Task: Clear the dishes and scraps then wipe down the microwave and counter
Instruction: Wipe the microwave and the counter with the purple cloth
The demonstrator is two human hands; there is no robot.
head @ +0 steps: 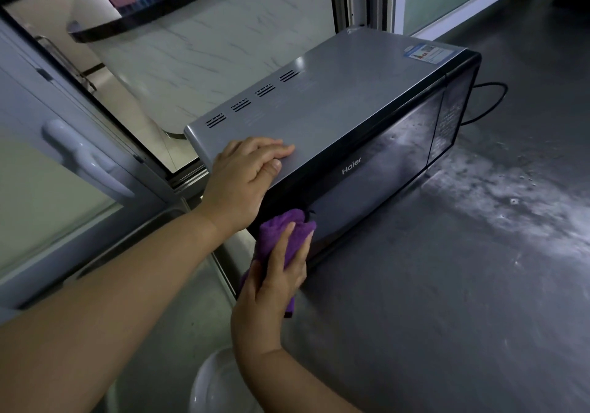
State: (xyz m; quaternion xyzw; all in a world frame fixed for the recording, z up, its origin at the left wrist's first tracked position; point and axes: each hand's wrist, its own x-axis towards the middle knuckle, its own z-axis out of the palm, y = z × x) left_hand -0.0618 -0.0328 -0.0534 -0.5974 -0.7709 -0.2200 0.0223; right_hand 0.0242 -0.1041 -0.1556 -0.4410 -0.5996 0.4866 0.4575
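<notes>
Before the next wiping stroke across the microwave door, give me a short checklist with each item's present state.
1. Purple cloth gripped by right hand: ok.
2. Cloth touching the microwave front: ok.
3. Left hand steadying the top corner: ok.
4. Door shut: ok.
5. Counter free of residue: not ok, pale smears by the microwave's right end.
6. Power cord unplugged: cannot tell.

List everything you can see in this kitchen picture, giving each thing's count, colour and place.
microwave: one, silver top, black front, on the counter
cloth: one, purple, against the microwave's lower front corner
counter: one, dark grey, with a pale smear right of the microwave
power cord: one, black, behind the microwave
bowl: one, white, bottom edge
window handle: one, white, left
left hand: resting flat on the microwave's top corner
right hand: gripping the cloth
</notes>
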